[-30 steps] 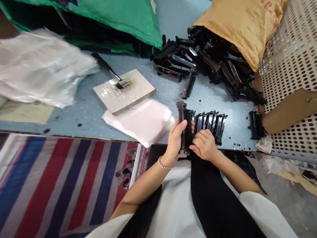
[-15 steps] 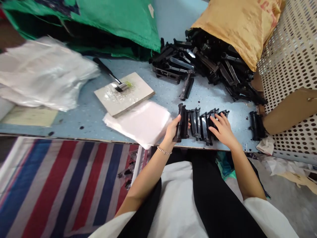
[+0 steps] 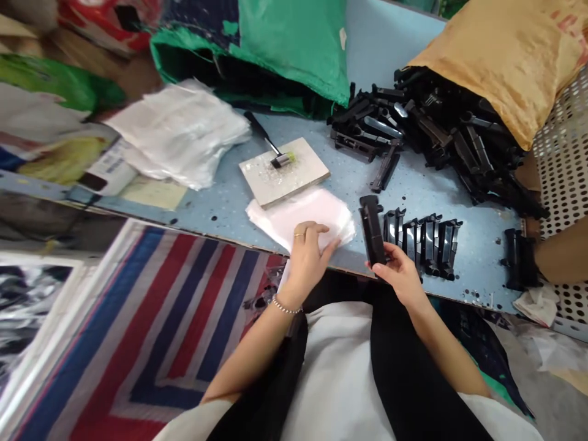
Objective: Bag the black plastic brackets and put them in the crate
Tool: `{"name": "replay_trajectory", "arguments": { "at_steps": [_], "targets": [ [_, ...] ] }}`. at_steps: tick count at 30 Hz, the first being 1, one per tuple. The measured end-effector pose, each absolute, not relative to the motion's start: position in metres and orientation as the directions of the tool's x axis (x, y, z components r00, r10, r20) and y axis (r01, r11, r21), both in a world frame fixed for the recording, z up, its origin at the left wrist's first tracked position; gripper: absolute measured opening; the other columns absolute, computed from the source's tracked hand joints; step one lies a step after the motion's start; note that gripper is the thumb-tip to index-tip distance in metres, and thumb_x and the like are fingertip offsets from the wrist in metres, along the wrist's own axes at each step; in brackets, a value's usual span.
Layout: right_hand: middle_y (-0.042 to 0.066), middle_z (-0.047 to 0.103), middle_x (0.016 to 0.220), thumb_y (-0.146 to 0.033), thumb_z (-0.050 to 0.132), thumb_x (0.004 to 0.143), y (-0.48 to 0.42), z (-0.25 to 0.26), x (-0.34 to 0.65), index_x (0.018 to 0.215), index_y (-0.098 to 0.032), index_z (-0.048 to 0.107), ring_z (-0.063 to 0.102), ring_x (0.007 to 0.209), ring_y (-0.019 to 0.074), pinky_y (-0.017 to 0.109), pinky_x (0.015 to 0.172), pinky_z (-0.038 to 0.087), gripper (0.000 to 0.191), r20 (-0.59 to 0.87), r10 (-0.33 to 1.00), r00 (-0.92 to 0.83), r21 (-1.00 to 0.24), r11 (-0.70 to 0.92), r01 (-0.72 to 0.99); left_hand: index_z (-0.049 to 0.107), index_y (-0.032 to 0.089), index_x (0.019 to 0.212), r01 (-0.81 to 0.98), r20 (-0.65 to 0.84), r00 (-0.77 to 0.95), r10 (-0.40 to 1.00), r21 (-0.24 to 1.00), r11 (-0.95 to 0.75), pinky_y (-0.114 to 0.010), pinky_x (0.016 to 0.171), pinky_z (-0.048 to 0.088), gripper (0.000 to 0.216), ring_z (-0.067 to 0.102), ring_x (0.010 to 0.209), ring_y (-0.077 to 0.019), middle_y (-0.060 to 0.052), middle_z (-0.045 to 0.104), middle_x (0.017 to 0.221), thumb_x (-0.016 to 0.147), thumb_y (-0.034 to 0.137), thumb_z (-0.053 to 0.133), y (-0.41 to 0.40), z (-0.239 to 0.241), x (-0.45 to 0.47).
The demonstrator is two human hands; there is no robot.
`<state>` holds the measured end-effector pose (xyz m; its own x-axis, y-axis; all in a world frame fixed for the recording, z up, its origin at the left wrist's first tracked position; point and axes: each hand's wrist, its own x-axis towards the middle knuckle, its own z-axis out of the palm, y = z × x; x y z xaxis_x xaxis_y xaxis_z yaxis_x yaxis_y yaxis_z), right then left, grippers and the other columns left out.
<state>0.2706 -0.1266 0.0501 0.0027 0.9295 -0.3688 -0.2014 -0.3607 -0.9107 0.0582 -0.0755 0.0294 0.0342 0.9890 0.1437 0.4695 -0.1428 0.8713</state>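
Note:
My right hand [image 3: 399, 274] grips the lower end of a long black plastic part [image 3: 372, 237], held upright at the near edge of the blue table [image 3: 353, 184]. Just right of it, a short row of the same black parts [image 3: 423, 242] stands side by side. My left hand [image 3: 307, 257] rests on a stack of thin pinkish-white plastic bags [image 3: 303, 220], fingers bent and pinching at the top bag.
A heap of black parts [image 3: 432, 138] spills from a tan sack [image 3: 505, 58] at the back right. A grey board with a small brush [image 3: 282, 171] lies mid-table. Clear bags [image 3: 181, 131] and a green sack [image 3: 289, 46] sit left. A perforated white bin [image 3: 567, 159] stands right.
My left hand let go of the black part and moved left onto the bag stack. My right hand left the row and took the part. The view swung left.

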Motion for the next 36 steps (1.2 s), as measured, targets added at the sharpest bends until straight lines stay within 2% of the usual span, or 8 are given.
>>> {"name": "replay_trajectory", "arguments": {
  "at_steps": [3, 9, 14, 19, 23, 26, 30, 36],
  "targets": [
    [0.0, 0.07, 0.097, -0.047, 0.093, 0.066, -0.119, 0.049, 0.263, 0.105, -0.025, 0.065, 0.074, 0.08, 0.0176, 0.032, 0.074, 0.06, 0.053, -0.38, 0.925, 0.0, -0.872, -0.359, -0.333, 0.062, 0.019, 0.082, 0.737, 0.126, 0.181, 0.975, 0.639, -0.22, -0.05, 0.097, 0.049, 0.024, 0.062, 0.101, -0.0308, -0.014, 0.066, 0.095, 0.096, 0.038, 0.06, -0.062, 0.024, 0.022],
    [0.003, 0.076, 0.096, -0.06, 0.08, 0.077, -0.095, 0.059, 0.225, 0.1, -0.023, 0.068, 0.075, 0.094, 0.0238, 0.046, 0.09, 0.061, 0.045, -0.363, 0.913, -0.184, -0.722, -0.401, -0.564, 0.071, 0.02, 0.076, 0.484, -0.092, 0.223, 0.97, 0.875, -0.028, -0.033, 0.078, 0.052, 0.024, 0.066, 0.081, -0.02, -0.007, 0.073, 0.088, 0.089, 0.036, 0.059, -0.039, 0.028, 0.001],
    [0.002, 0.076, 0.094, -0.057, 0.082, 0.074, -0.063, 0.041, 0.184, 0.096, -0.024, 0.066, 0.072, 0.107, 0.0253, 0.048, 0.102, 0.057, 0.042, -0.34, 0.929, -0.149, -0.669, -0.35, -0.656, 0.067, 0.019, 0.062, 0.429, -0.025, 0.136, 0.99, 0.903, -0.036, -0.031, 0.078, 0.053, 0.028, 0.066, 0.08, -0.0173, -0.006, 0.072, 0.089, 0.086, 0.032, 0.061, -0.043, 0.045, 0.0],
    [-0.001, 0.074, 0.096, -0.052, 0.081, 0.076, -0.065, 0.031, 0.187, 0.096, -0.027, 0.062, 0.072, 0.098, 0.02, 0.04, 0.095, 0.059, 0.037, -0.327, 0.945, -0.025, -0.766, -0.28, -0.578, 0.071, 0.018, 0.083, 0.708, 0.271, 0.156, 0.95, 0.64, -0.299, -0.032, 0.077, 0.057, 0.018, 0.068, 0.097, -0.0215, -0.013, 0.07, 0.12, 0.091, 0.016, 0.055, -0.058, 0.06, -0.012],
    [0.003, 0.072, 0.092, -0.064, 0.068, 0.084, -0.105, 0.045, 0.222, 0.102, -0.025, 0.064, 0.065, 0.068, 0.0162, 0.033, 0.061, 0.058, 0.043, -0.337, 0.906, -0.257, -0.765, -0.422, -0.487, 0.073, 0.017, 0.096, 0.813, 0.23, 0.345, 0.91, 0.411, -0.412, -0.044, 0.086, 0.061, 0.033, 0.069, 0.103, -0.0277, -0.016, 0.07, 0.129, 0.092, 0.003, 0.043, -0.055, 0.05, -0.018],
    [0.005, 0.069, 0.084, -0.072, 0.061, 0.084, -0.133, 0.049, 0.234, 0.108, -0.019, 0.067, 0.043, 0.047, 0.0086, 0.024, 0.04, 0.041, 0.058, -0.394, 0.723, -0.567, -0.601, -0.669, -0.436, 0.066, 0.014, 0.127, 0.778, 0.255, 0.337, 0.906, 0.467, -0.42, -0.045, 0.099, 0.06, 0.044, 0.066, 0.121, -0.0283, -0.018, 0.064, 0.14, 0.093, 0.004, 0.041, -0.048, 0.042, -0.017],
    [0.003, 0.064, 0.076, -0.063, 0.057, 0.091, -0.131, 0.036, 0.219, 0.113, -0.009, 0.069, 0.028, 0.046, 0.0053, 0.017, 0.036, 0.031, 0.06, -0.465, 0.496, -0.733, -0.264, -0.868, -0.42, 0.049, 0.015, 0.151, 0.683, 0.283, 0.371, 0.885, 0.562, -0.466, -0.04, 0.109, 0.056, 0.057, 0.056, 0.139, -0.0265, -0.018, 0.053, 0.153, 0.096, 0.006, 0.038, -0.056, 0.043, -0.016],
    [0.001, 0.061, 0.075, -0.066, 0.036, 0.099, -0.108, 0.031, 0.212, 0.112, -0.013, 0.067, 0.026, 0.046, 0.0072, 0.017, 0.035, 0.031, 0.063, -0.533, 0.576, -0.619, -0.155, -0.786, -0.598, 0.043, 0.02, 0.156, 0.732, 0.242, 0.342, 0.908, 0.537, -0.419, -0.041, 0.108, 0.056, 0.065, 0.057, 0.139, -0.0285, -0.018, 0.05, 0.156, 0.093, 0.004, 0.039, -0.078, 0.038, -0.025]
  ]
}}
